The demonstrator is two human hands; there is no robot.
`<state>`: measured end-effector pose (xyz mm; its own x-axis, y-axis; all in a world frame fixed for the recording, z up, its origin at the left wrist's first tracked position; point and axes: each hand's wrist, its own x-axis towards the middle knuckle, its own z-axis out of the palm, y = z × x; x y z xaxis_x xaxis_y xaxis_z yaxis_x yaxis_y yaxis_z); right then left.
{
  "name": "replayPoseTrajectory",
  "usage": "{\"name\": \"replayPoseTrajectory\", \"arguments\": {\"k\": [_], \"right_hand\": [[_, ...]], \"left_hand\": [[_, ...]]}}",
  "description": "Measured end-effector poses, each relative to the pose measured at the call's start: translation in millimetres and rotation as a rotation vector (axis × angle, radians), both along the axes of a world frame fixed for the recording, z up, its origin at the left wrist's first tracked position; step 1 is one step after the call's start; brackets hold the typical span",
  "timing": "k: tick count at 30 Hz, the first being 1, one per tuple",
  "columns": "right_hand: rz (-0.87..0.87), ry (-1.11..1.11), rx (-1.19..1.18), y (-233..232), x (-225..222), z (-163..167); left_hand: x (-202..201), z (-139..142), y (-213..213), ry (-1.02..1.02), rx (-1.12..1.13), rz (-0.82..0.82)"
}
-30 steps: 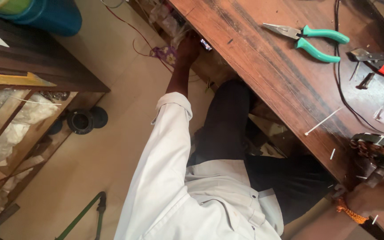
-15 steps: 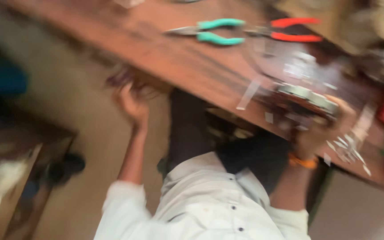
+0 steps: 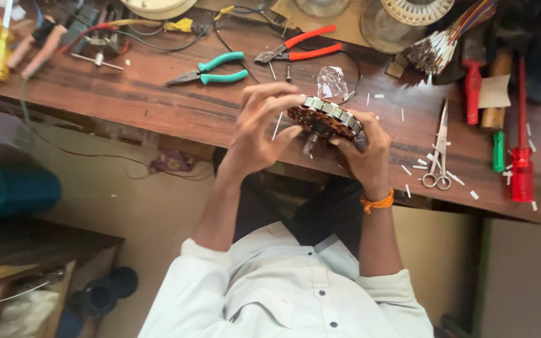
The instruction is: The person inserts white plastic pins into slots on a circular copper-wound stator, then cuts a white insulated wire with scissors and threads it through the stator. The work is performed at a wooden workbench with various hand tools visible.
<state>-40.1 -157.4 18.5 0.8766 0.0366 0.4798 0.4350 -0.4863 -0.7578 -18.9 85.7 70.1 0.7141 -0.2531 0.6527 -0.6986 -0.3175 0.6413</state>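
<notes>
Both hands hold 1 motor stator (image 3: 325,119), a round wound core with copper-brown coils inside and a ring of grey metal teeth along its rim, lifted just above the near edge of the wooden desk (image 3: 158,103). The left hand (image 3: 259,128) closes on the stator's left side, its grip narrow, fingertips curled over the top rim and thumb underneath. The right hand (image 3: 364,147) cups the right and lower side, its grip also closed on the core, an orange thread band (image 3: 377,202) at the wrist. The stator lies between the 2 grips, tilted, its flat face turned up and toward the person; being a disc, it has no long axis to speak of. Neither hand is nearer; both touch it.

Beyond the grips, farther onto the desk, lie green-handled pliers (image 3: 211,70) and red-handled pliers (image 3: 302,49), both glossy plastic over dull steel. Right of the right grip rest steel scissors (image 3: 439,150) among scattered white paper slips (image 3: 422,164), then a red screwdriver (image 3: 521,156), well apart. A crumpled clear plastic scrap (image 3: 332,81) sits just behind the stator.
</notes>
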Motion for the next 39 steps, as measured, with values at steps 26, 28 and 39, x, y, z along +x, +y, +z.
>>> {"name": "replayPoseTrajectory", "arguments": {"k": [26,28,39], "right_hand": [[0.050,0.130,0.256,-38.2,-9.8,18.6],[0.067,0.162,0.290,-36.6,-7.0,23.6],[-0.029,0.221,0.354,-20.8,-11.8,28.4]], "left_hand": [[11.1,-21.8,-70.4,0.300,-0.161,-0.315],[8.2,-18.2,-75.7,0.308,-0.138,-0.248],[21.4,-29.2,-82.7,0.372,-0.138,-0.239]]}}
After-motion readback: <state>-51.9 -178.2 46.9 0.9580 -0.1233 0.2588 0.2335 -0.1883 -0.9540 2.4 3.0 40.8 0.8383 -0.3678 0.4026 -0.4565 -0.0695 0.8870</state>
